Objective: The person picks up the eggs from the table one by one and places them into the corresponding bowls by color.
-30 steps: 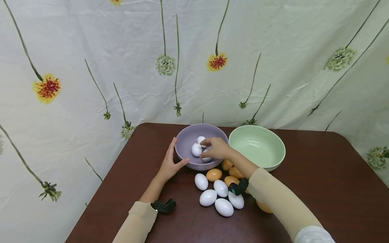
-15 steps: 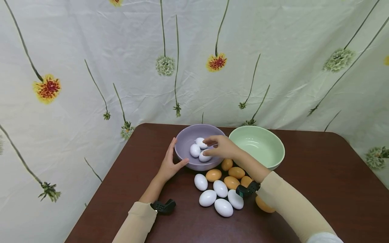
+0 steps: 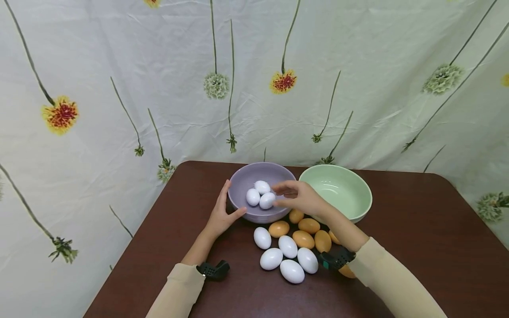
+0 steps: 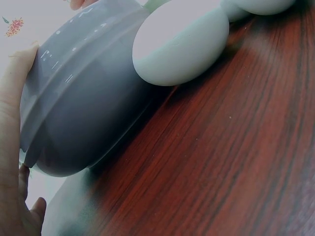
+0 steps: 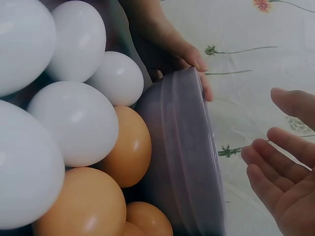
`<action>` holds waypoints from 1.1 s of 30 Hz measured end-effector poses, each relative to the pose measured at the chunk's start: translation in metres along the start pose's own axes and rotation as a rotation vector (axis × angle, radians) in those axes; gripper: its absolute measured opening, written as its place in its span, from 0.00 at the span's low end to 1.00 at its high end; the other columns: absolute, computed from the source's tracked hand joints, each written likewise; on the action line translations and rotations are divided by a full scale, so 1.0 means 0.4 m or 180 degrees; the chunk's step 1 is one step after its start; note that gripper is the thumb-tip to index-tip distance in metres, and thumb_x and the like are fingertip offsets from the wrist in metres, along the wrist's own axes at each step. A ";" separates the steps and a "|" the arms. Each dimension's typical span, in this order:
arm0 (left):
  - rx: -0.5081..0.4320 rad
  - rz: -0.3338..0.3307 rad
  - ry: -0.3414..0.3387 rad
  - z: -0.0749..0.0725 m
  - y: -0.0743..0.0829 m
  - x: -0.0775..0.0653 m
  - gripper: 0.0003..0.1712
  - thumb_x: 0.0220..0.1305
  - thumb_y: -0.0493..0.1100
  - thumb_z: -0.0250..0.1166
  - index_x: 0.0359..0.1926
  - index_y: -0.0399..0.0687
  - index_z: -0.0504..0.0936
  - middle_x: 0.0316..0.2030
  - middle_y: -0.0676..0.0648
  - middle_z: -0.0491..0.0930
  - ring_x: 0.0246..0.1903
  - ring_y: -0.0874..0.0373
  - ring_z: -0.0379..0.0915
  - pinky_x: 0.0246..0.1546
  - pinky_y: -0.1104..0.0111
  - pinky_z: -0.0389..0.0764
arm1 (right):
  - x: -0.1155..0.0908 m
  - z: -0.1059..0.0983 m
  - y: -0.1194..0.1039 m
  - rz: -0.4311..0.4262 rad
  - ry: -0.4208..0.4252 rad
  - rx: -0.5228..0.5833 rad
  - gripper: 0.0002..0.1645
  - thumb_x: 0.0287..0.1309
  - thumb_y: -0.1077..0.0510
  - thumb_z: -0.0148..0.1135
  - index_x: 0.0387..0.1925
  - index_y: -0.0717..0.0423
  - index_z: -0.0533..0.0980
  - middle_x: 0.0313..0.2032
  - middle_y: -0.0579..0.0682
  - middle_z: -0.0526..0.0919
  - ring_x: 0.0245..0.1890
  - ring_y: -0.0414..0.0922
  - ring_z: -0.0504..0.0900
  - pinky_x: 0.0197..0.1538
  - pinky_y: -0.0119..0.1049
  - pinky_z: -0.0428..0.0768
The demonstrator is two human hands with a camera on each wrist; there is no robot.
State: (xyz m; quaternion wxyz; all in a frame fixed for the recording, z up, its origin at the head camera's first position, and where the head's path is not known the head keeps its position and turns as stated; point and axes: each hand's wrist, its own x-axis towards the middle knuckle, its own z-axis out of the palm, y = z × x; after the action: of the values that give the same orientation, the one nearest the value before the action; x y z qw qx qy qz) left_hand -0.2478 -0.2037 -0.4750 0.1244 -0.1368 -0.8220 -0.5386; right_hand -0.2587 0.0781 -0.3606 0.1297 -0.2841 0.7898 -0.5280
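Three white eggs (image 3: 267, 200) lie together inside the purple bowl (image 3: 241, 177). My left hand (image 3: 220, 216) rests spread against the left side of this bowl, thumb toward the front. In the left wrist view, the thumb touches the bowl wall (image 4: 88, 103) near its rim. My right hand (image 3: 303, 197) hovers over the bowl's right rim, just right of the eggs, with fingers parted and nothing between them. The right wrist view shows that hand (image 5: 290, 182) with its palm bare. Several white eggs (image 3: 292, 271) and several light-brown eggs (image 3: 303, 239) lie on the table before the bowls.
A light-green bowl (image 3: 338, 194) stands right of the purple one, partly behind my right forearm, with no eggs visible inside. The dark wooden table (image 3: 429, 221) ends at a flower-patterned cloth (image 3: 254, 110) behind. Each wrist wears a black camera band (image 3: 214, 270).
My right hand has let go of a white egg in the purple bowl and drawn back to the right. The eggs inside shifted slightly left. My left hand stays at the bowl.
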 end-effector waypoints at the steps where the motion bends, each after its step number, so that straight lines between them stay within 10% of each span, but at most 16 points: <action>1: 0.0008 0.0007 0.0001 0.000 0.000 0.000 0.57 0.56 0.52 0.72 0.77 0.49 0.46 0.76 0.46 0.42 0.74 0.50 0.38 0.69 0.48 0.44 | -0.005 -0.001 0.003 -0.0027 0.0011 0.0030 0.28 0.56 0.60 0.70 0.57 0.66 0.75 0.55 0.63 0.78 0.57 0.54 0.76 0.62 0.48 0.70; 8: 0.0015 0.0025 0.0005 0.001 -0.001 0.002 0.57 0.56 0.52 0.71 0.77 0.48 0.46 0.76 0.45 0.43 0.74 0.49 0.39 0.69 0.48 0.44 | -0.038 -0.011 0.023 -0.0153 0.0007 0.0202 0.26 0.58 0.59 0.68 0.57 0.65 0.75 0.53 0.58 0.80 0.56 0.54 0.76 0.61 0.48 0.71; 18: -0.0054 -0.0016 -0.0069 -0.015 0.114 -0.014 0.53 0.56 0.37 0.68 0.75 0.31 0.45 0.74 0.32 0.43 0.73 0.39 0.39 0.68 0.43 0.44 | -0.082 0.002 0.046 -0.0131 -0.0102 0.0528 0.27 0.58 0.60 0.68 0.57 0.69 0.74 0.53 0.60 0.80 0.55 0.59 0.76 0.54 0.38 0.77; 33: 0.0026 -0.0016 -0.0004 0.000 0.005 0.002 0.56 0.56 0.46 0.71 0.77 0.47 0.46 0.76 0.44 0.42 0.74 0.48 0.38 0.69 0.46 0.44 | -0.123 0.033 0.068 -0.0179 -0.0396 0.0715 0.28 0.58 0.64 0.68 0.57 0.74 0.72 0.53 0.72 0.76 0.56 0.67 0.73 0.59 0.48 0.73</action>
State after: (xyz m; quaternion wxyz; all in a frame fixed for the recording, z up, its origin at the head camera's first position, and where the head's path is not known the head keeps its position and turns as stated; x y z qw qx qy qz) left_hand -0.2478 -0.2029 -0.4732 0.1231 -0.1345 -0.8246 -0.5355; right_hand -0.2210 0.1047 -0.3953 0.1945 -0.3220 0.7078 -0.5979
